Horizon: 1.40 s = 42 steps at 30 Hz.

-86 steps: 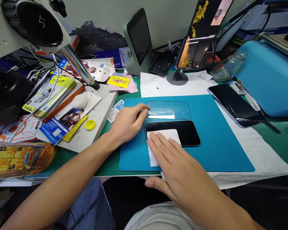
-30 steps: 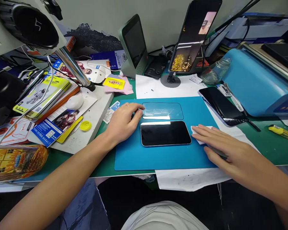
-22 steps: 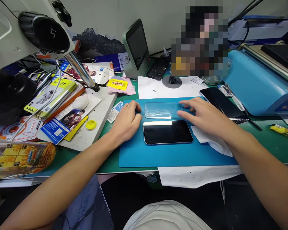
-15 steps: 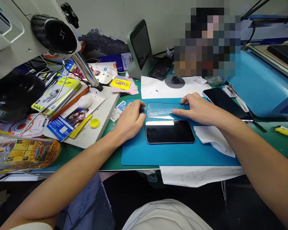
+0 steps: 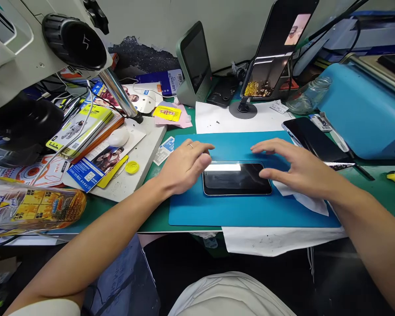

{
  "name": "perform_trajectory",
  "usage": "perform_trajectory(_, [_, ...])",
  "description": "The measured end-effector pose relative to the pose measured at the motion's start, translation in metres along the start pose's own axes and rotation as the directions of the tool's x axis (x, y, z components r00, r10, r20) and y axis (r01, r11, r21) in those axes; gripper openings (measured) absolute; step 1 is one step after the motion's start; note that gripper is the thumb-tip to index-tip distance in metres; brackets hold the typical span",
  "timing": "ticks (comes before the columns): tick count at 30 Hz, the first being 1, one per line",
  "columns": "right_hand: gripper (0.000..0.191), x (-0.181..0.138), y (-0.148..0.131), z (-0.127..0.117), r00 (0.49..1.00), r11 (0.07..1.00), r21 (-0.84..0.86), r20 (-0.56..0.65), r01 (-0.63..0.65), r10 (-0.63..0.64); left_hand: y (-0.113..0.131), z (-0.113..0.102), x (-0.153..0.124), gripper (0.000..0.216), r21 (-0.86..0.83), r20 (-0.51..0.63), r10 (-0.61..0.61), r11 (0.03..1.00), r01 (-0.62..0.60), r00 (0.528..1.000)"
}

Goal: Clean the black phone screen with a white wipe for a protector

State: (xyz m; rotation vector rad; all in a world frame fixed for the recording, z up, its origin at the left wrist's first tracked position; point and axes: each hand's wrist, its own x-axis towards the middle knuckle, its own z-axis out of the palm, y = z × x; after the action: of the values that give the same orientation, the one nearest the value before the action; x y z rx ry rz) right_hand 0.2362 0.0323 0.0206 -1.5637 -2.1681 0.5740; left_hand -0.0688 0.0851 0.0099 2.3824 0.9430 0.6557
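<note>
A black-screened phone [image 5: 237, 184] lies face up on the blue mat [image 5: 197, 211]. A clear glass screen protector [image 5: 234, 167] lies over its screen, its top edge slightly beyond the phone's far edge. My left hand [image 5: 186, 169] is over the phone's left end, fingers stretched out and thumb apart, covering the near corner. My right hand [image 5: 291, 166] hovers by the right end, index finger and thumb spread, the thumb tip close to the phone's edge. Nothing shows gripped in either hand; whether the fingertips touch the glass is hard to see. A white cloth [image 5: 311, 202] lies partly beneath my right wrist.
Another phone [image 5: 316, 138] lies right of the mat, with tools beside it. Behind stand a tablet on a stand [image 5: 266, 66], a small display [image 5: 194, 61] and a glass jar [image 5: 311, 96]. A microscope [image 5: 75, 41] overhangs the cluttered left side. A blue machine [image 5: 365, 114] stands right.
The glass protector has moved from the mat behind the phone to over its screen. Both hands came nearer to me with it, and the fingers of my right hand have spread off its end.
</note>
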Motion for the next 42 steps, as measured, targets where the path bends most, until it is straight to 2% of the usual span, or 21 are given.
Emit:
perform_trajectory(5, [0.085,-0.009,0.014,0.007,0.992,0.993,-0.065,0.088,0.101,-0.095,0.006,-0.005,0.001,0.092,0.166,0.187,0.15,0.969,-0.182,0.971])
perform_trajectory(9, [0.085,-0.013,0.017,0.006,0.986,0.989,-0.08,0.12,0.126,-0.116,0.009,-0.006,0.002,0.09,0.235,0.286,0.144,0.948,-0.215,0.947])
perform_trajectory(13, [0.071,-0.015,0.019,0.008,0.98,0.985,-0.053,0.123,0.165,-0.157,0.008,-0.006,0.002,0.079,0.254,0.294,0.123,0.946,-0.201,0.948])
perform_trajectory(20, [0.054,-0.015,0.017,0.012,0.962,0.963,-0.033,0.067,0.269,-0.266,0.009,-0.005,0.002,0.067,0.244,0.272,0.154,0.944,-0.223,0.95])
perform_trajectory(29, [0.057,-0.017,0.017,0.009,0.962,0.965,0.005,0.082,0.262,-0.262,0.006,-0.004,0.002,0.062,0.222,0.258,0.152,0.952,-0.212,0.954])
perform_trajectory(33, [0.05,-0.018,0.016,0.007,0.962,0.964,-0.013,0.071,0.265,-0.264,0.004,-0.003,0.003,0.061,0.2,0.25,0.161,0.956,-0.214,0.955])
perform_trajectory(38, [0.057,-0.017,0.019,0.005,0.937,0.937,-0.032,0.063,0.347,-0.344,0.002,-0.003,0.002,0.061,0.17,0.25,0.162,0.963,-0.208,0.955])
perform_trajectory(42, [0.053,-0.015,0.022,0.006,0.935,0.934,-0.049,0.057,0.353,-0.351,0.001,-0.003,0.003,0.061,0.151,0.255,0.161,0.967,-0.204,0.953])
